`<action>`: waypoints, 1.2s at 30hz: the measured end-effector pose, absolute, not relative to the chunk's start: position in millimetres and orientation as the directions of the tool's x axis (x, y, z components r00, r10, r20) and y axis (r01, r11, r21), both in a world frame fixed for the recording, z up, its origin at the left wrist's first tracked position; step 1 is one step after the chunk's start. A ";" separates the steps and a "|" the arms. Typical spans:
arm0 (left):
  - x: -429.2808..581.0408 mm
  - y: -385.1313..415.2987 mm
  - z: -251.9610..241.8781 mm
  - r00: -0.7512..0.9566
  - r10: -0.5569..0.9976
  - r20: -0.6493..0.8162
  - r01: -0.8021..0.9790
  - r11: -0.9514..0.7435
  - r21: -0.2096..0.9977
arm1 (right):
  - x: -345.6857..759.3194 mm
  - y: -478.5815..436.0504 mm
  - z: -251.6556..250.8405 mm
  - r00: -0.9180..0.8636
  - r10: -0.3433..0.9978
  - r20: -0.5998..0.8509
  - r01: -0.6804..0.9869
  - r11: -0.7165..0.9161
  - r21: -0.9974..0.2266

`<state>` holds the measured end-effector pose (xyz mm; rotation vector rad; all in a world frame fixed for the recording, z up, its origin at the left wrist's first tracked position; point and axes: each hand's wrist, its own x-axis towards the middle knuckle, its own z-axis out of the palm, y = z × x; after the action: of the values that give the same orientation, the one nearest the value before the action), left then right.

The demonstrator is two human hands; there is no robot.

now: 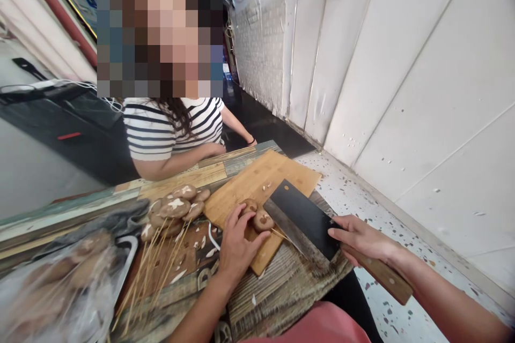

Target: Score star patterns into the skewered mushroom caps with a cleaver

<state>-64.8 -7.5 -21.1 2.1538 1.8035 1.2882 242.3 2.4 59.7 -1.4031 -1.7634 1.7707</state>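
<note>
Two brown shiitake mushrooms on a bamboo skewer lie at the front of the wooden cutting board. My left hand holds them, fingers on the far side and thumb on the near side. The top of the front mushroom has cut marks. In my right hand is a cleaver with a dark blade and wooden handle. The blade is tilted, just right of the mushrooms and over the board's right side. White mushroom scraps lie on the board.
Left of the board is a pile of skewered mushrooms with cross-cut caps, their sticks pointing toward me. A plastic bag of mushrooms sits at front left beside a grey cloth. Across the table sits a person in a striped shirt.
</note>
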 end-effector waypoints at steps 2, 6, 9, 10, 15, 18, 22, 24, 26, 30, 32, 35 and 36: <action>-63.5 -7.4 -18.4 -0.013 0.838 0.546 0.799 -0.319 0.509 | 243.3 4.2 58.8 -0.504 0.749 -0.430 0.398 -0.240 -0.885; -67.2 -8.5 -14.0 0.020 0.838 0.546 0.780 -0.355 0.515 | 244.1 4.3 58.8 -0.526 0.725 -0.445 0.369 -0.277 -0.887; -70.9 -10.2 -13.3 0.046 0.844 0.534 0.764 -0.374 0.525 | 244.0 2.0 59.9 -0.533 0.710 -0.460 0.370 -0.293 -0.882; -71.6 -10.7 -13.5 0.047 0.848 0.527 0.762 -0.371 0.530 | 244.1 1.0 60.1 -0.535 0.707 -0.462 0.371 -0.295 -0.881; -72.2 -11.3 -15.4 0.028 0.858 0.512 0.755 -0.355 0.552 | 244.9 -1.4 56.6 -0.553 0.704 -0.445 0.356 -0.283 -0.891; -72.6 -10.6 -16.8 0.035 0.852 0.523 0.746 -0.370 0.553 | 241.3 -0.4 52.4 -0.549 0.708 -0.444 0.338 -0.299 -0.893; -73.2 -10.1 -17.6 0.029 0.855 0.518 0.739 -0.367 0.565 | 235.4 0.5 49.0 -0.534 0.715 -0.452 0.318 -0.325 -0.891; -73.1 -10.1 -17.4 0.023 0.857 0.515 0.737 -0.363 0.570 | 236.0 -0.1 47.7 -0.533 0.713 -0.456 0.310 -0.337 -0.889; -72.8 -10.1 -17.2 0.026 0.854 0.520 0.738 -0.367 0.566 | 238.5 -0.7 45.3 -0.539 0.705 -0.460 0.299 -0.351 -0.888; -72.8 -9.1 -17.8 0.021 0.846 0.533 0.735 -0.374 0.565 | 240.9 -0.3 36.9 -0.550 0.694 -0.464 0.259 -0.387 -0.885; -72.9 -8.6 -18.3 0.007 0.847 0.531 0.733 -0.365 0.573 | 239.2 0.1 33.3 -0.549 0.695 -0.464 0.231 -0.407 -0.883; -72.7 -8.6 -17.8 0.009 0.858 0.513 0.730 -0.357 0.583 | 237.3 -0.6 32.2 -0.552 0.693 -0.464 0.193 -0.435 -0.880; -72.6 -8.7 -17.2 0.014 0.862 0.506 0.729 -0.355 0.585 | 237.4 -1.3 32.5 -0.551 0.692 -0.467 0.182 -0.446 -0.876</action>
<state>-72.6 -8.7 -17.2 2.1172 1.6832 1.2584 237.4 -1.3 32.5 -1.2474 -1.4062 2.0611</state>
